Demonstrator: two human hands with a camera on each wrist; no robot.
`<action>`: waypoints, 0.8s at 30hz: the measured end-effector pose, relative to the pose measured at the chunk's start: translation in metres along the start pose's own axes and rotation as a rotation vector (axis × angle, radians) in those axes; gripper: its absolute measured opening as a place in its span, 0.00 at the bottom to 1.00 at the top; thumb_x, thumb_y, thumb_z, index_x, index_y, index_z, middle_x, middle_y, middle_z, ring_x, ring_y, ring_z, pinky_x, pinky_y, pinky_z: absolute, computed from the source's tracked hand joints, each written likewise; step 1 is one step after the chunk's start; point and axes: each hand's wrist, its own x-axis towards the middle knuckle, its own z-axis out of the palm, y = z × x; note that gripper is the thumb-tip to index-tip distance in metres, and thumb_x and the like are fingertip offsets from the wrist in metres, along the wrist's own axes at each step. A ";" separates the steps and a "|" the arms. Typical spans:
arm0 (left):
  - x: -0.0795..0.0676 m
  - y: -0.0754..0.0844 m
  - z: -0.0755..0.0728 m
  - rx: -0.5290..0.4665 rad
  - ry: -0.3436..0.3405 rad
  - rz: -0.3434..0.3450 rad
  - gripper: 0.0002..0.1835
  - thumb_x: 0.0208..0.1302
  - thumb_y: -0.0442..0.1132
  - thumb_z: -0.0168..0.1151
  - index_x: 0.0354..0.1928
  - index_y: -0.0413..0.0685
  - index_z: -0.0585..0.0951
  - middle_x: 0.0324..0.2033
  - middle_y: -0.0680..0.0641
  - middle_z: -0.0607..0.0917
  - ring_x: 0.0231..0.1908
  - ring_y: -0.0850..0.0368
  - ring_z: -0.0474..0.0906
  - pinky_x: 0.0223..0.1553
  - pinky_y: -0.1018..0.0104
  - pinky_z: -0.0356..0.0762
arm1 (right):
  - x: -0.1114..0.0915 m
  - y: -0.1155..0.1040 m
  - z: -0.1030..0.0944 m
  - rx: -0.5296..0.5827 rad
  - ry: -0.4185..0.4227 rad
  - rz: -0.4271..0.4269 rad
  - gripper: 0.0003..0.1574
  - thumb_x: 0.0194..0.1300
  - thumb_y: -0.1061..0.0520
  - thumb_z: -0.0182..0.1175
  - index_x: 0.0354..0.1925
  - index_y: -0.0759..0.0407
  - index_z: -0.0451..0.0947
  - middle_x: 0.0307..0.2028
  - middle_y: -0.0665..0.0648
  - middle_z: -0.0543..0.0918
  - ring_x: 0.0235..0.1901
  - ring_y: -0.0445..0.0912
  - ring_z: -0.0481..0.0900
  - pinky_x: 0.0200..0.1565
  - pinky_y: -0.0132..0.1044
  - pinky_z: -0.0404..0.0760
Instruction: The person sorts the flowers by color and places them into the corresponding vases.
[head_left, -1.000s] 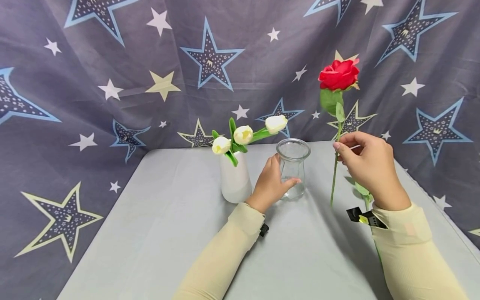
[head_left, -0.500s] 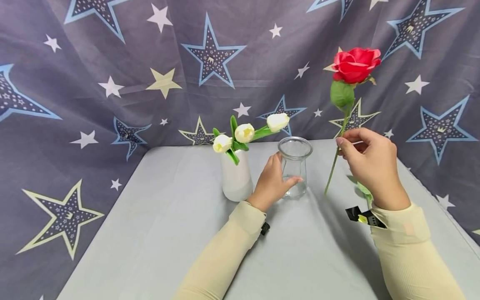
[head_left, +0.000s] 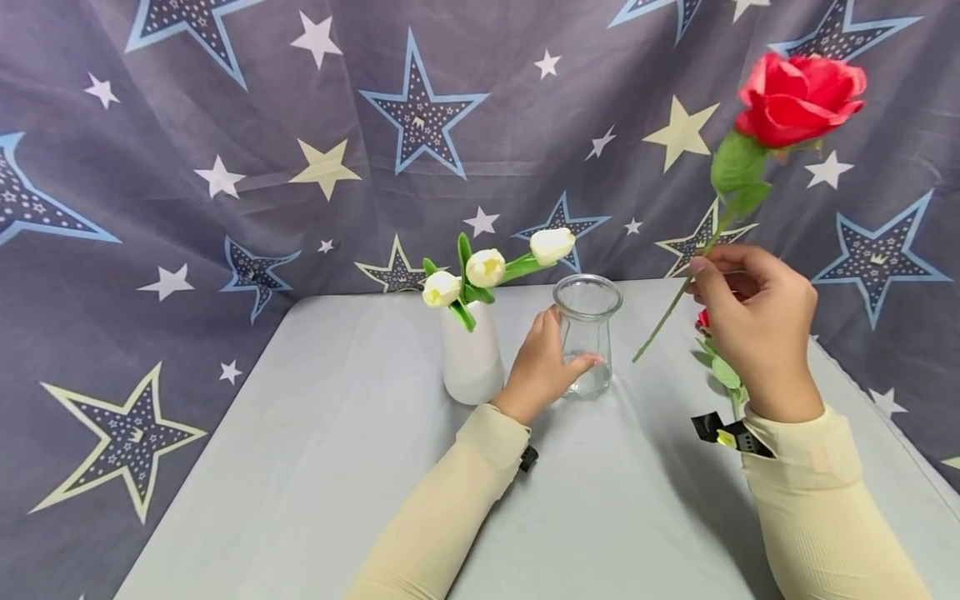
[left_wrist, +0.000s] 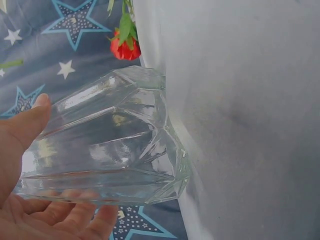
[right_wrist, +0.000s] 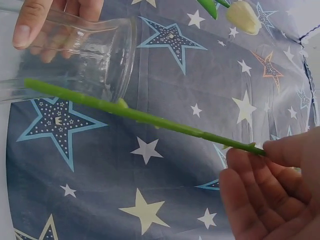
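Observation:
In the head view my right hand (head_left: 761,325) pinches the green stem of a red rose (head_left: 801,100) between thumb and fingers. The bloom leans to the upper right, and the bare lower stem (right_wrist: 145,117) slants down toward the glass vase (head_left: 587,333), apart from it. My left hand (head_left: 546,367) grips that clear vase round its side, thumb in front, as the left wrist view also shows with the faceted glass (left_wrist: 115,135). The vase stands upright on the table, and no flower shows inside it.
A white vase (head_left: 471,358) with several white tulips (head_left: 486,268) stands left of the glass vase. Another red rose (head_left: 724,372) lies on the table, partly hidden behind my right hand and wrist. A star-printed cloth (head_left: 225,208) hangs behind the grey table (head_left: 315,433).
The held rose has tilted: its bloom swung up and to the right, and its stem end moved left and up toward the glass vase. My left hand stays on the vase.

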 end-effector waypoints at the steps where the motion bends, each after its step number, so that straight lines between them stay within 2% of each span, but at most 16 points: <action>1: 0.000 0.000 0.000 -0.001 0.000 0.002 0.54 0.62 0.57 0.74 0.79 0.43 0.55 0.71 0.41 0.68 0.71 0.48 0.69 0.69 0.56 0.72 | 0.000 0.000 0.000 0.011 0.009 -0.004 0.08 0.67 0.58 0.68 0.41 0.61 0.89 0.29 0.43 0.88 0.24 0.31 0.85 0.25 0.21 0.78; 4: 0.000 -0.001 0.000 -0.007 0.001 0.003 0.54 0.62 0.57 0.74 0.79 0.44 0.55 0.71 0.41 0.68 0.71 0.48 0.69 0.69 0.55 0.73 | 0.001 0.002 -0.002 0.045 0.033 -0.023 0.09 0.67 0.57 0.69 0.42 0.61 0.89 0.31 0.49 0.90 0.25 0.32 0.85 0.26 0.21 0.78; 9: 0.000 -0.002 0.001 -0.005 0.004 0.002 0.54 0.62 0.57 0.74 0.80 0.44 0.55 0.71 0.41 0.68 0.71 0.48 0.69 0.69 0.55 0.73 | 0.002 0.002 -0.003 0.146 0.079 -0.088 0.11 0.67 0.61 0.69 0.43 0.68 0.88 0.33 0.48 0.90 0.27 0.34 0.86 0.32 0.22 0.82; 14: 0.000 -0.002 0.002 -0.012 0.004 0.000 0.54 0.62 0.58 0.74 0.80 0.44 0.54 0.71 0.41 0.68 0.72 0.48 0.69 0.69 0.55 0.72 | 0.001 -0.006 -0.004 0.234 0.140 -0.145 0.10 0.67 0.65 0.67 0.43 0.74 0.86 0.35 0.53 0.91 0.27 0.35 0.87 0.36 0.25 0.85; 20: -0.001 -0.001 0.001 -0.013 0.004 -0.003 0.54 0.62 0.56 0.74 0.80 0.43 0.54 0.72 0.40 0.67 0.72 0.48 0.68 0.69 0.55 0.72 | -0.002 -0.027 -0.006 0.302 0.189 -0.173 0.11 0.67 0.66 0.66 0.41 0.79 0.84 0.33 0.58 0.89 0.27 0.38 0.87 0.37 0.28 0.86; 24: -0.001 -0.001 0.001 -0.008 0.004 0.001 0.54 0.62 0.56 0.75 0.79 0.43 0.55 0.71 0.40 0.68 0.71 0.48 0.69 0.69 0.55 0.72 | -0.002 -0.028 -0.005 0.347 0.210 -0.165 0.12 0.67 0.67 0.66 0.41 0.80 0.83 0.33 0.60 0.89 0.27 0.40 0.87 0.36 0.29 0.86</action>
